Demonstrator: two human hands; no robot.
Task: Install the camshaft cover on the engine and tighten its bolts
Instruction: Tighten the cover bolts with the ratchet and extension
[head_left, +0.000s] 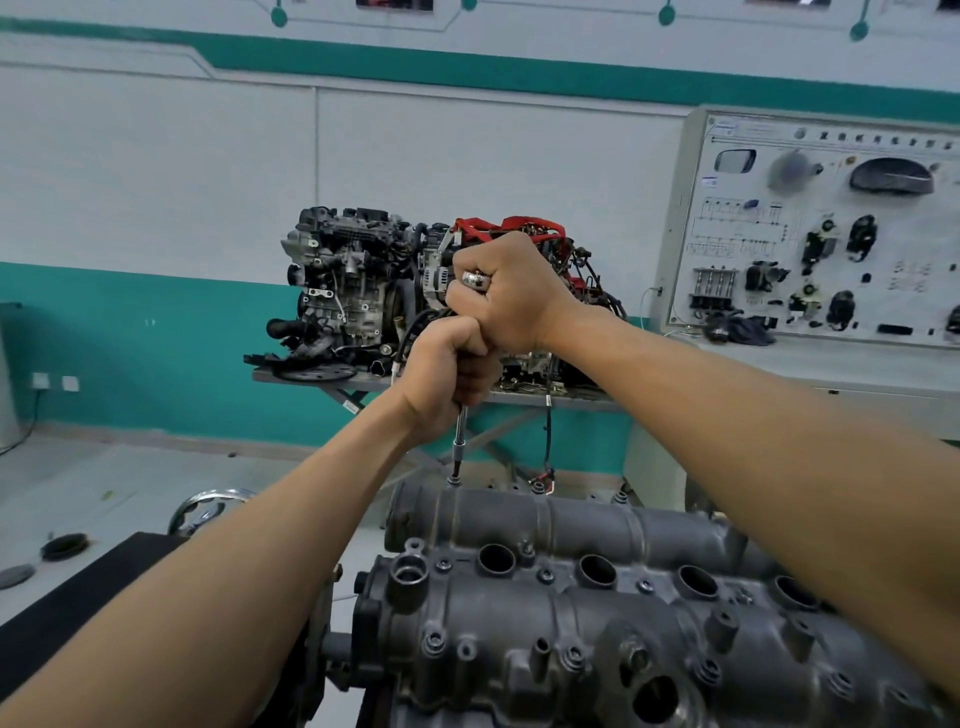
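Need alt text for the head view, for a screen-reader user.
Both hands grip a driver, right hand stacked above left hand. Its slim shaft stands upright on a bolt at the far edge of the grey camshaft cover. Behind are another engine on a stand and a training panel.

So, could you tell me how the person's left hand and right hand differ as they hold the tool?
The right hand is stacked on top, while the left hand grips lower on the tool. The right hand wears a silver ring; the left hand shows none. Both are curled into fists round the same tool, which stands nearly upright on a bolt at the far edge of the camshaft cover.
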